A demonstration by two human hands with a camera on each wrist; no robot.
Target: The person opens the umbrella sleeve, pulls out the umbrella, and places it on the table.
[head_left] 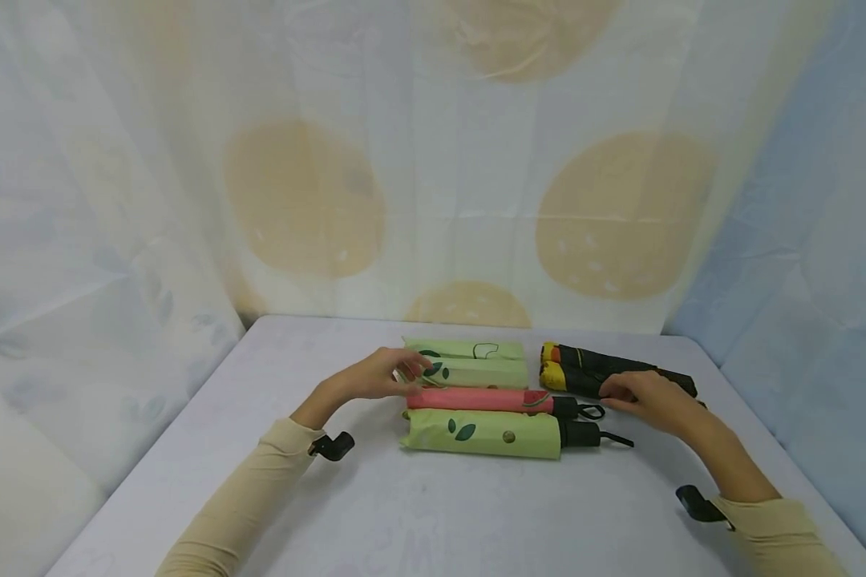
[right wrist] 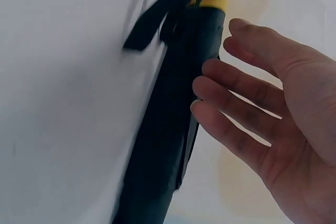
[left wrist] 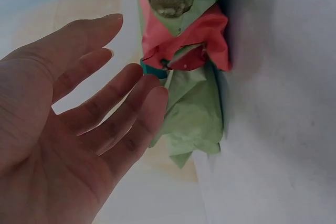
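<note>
Nearest, green umbrella [head_left: 480, 433] lies crosswise (handle rightward) — left hand [head_left: 375, 375] and right hand [head_left: 645, 399] both released, fingers relaxed.

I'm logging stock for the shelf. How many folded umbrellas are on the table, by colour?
Light green umbrellas: 2
Pink umbrella: 1
Black-and-yellow umbrellas: 2
Total: 5

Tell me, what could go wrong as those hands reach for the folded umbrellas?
The umbrellas lie packed side by side, so the left hand, open at the green umbrella, might nudge the pink umbrella next to it. The right hand is open beside the black umbrella; a loose grasp could let it roll. The loose wrist straps could snag a finger.
</note>
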